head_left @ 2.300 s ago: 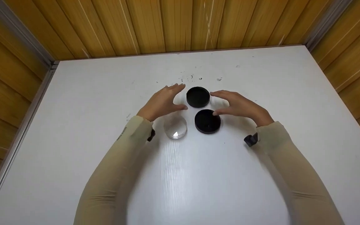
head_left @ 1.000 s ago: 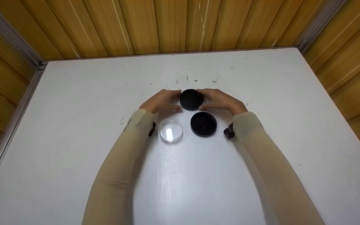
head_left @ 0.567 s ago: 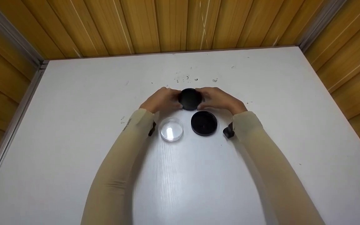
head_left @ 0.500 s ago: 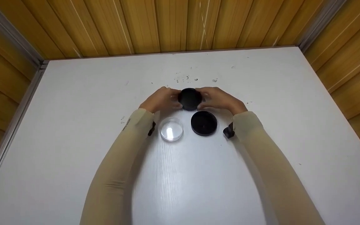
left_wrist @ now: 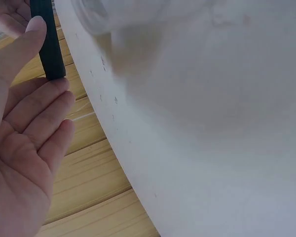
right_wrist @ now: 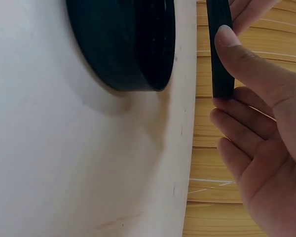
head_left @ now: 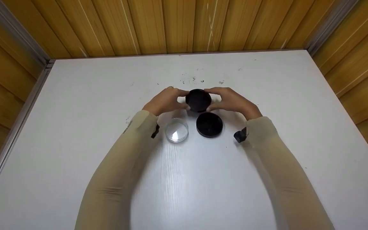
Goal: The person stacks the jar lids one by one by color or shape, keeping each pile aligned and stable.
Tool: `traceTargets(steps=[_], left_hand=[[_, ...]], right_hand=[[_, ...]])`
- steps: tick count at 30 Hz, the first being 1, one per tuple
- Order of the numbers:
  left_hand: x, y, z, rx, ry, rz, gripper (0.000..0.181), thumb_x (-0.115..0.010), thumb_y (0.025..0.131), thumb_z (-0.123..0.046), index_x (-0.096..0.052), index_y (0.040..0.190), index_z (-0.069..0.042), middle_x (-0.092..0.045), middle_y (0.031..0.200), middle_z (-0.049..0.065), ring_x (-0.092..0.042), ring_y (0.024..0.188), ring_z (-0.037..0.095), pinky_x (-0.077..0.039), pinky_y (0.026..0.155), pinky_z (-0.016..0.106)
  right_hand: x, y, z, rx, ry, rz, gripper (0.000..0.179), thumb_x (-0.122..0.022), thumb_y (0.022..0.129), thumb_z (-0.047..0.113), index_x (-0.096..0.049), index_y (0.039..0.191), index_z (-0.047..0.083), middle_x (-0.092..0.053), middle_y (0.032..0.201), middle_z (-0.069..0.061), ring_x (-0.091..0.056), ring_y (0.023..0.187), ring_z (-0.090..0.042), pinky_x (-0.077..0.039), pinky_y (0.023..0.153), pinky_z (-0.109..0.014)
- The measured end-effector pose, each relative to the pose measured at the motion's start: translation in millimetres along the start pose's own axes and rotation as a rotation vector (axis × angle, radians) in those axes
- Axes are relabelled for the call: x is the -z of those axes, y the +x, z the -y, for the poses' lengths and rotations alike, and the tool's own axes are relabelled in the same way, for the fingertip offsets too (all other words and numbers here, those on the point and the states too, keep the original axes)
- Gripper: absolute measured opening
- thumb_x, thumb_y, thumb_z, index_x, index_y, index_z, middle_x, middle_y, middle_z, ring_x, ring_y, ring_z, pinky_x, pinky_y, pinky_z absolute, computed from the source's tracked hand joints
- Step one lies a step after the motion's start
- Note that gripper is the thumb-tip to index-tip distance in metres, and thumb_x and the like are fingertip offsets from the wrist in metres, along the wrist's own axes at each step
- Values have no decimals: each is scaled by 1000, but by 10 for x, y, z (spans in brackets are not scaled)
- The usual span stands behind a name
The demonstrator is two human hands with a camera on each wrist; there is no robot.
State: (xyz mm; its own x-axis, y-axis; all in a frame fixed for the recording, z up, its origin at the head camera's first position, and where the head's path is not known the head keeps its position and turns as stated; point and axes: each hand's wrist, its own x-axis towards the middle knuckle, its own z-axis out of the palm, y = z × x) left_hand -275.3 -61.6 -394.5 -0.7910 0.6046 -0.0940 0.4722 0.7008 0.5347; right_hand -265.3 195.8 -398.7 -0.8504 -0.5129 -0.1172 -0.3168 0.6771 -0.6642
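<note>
Between both hands is a round black lid (head_left: 198, 101), gripped by its edge at opposite sides. My left hand (head_left: 166, 100) pinches the left side with thumb and fingertips. On the right side, my right hand (head_left: 233, 101) does the same. Both wrist views show the lid edge-on as a dark strip, held up off the white table. A round black dish (head_left: 209, 126) rests just in front of the lid, its open side up; its thick wall shows in the right wrist view. To its left lies a clear round dish (head_left: 177, 131), partly visible at the top of the left wrist view.
The white table (head_left: 184, 179) carries small dark marks behind the hands. Yellow wood-look panels (head_left: 177, 25) stand along its back and sides, with grey metal posts at the corners. A dark wrist-worn camera (head_left: 240, 135) sits under the right cuff.
The hands, apart on either side of the lid at first, have closed in and taken hold of its edge. The lid is raised; the black and clear dishes stay in place.
</note>
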Motion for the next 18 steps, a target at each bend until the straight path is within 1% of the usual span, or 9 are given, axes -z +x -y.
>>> traceTargets(steps=[8,12,18], left_hand=[[-2,-81,-122,-35,25,-9,57,-73,86,-29,-55,136,-11,-58,136,4,-54,126,18,-39,109,32],[-34,-123,-172,-56,18,-14,57,-74,85,-29,-56,136,-11,-59,135,4,-55,125,17,-42,106,31],[-98,-205,-247,-71,-2,-32,57,-75,84,-29,-56,135,-11,-60,133,4,-56,123,16,-44,104,29]], right_hand=[[28,-131,43,35,-42,-10,79,-79,78,31,-43,145,9,-45,148,-10,-37,140,-27,-28,115,-47],[35,-207,48,65,-49,-19,79,-81,77,29,-44,143,6,-48,145,-12,-39,138,-29,-29,114,-47],[30,-331,59,66,-34,-9,80,-81,77,30,-45,143,7,-48,144,-10,-40,137,-29,-31,113,-49]])
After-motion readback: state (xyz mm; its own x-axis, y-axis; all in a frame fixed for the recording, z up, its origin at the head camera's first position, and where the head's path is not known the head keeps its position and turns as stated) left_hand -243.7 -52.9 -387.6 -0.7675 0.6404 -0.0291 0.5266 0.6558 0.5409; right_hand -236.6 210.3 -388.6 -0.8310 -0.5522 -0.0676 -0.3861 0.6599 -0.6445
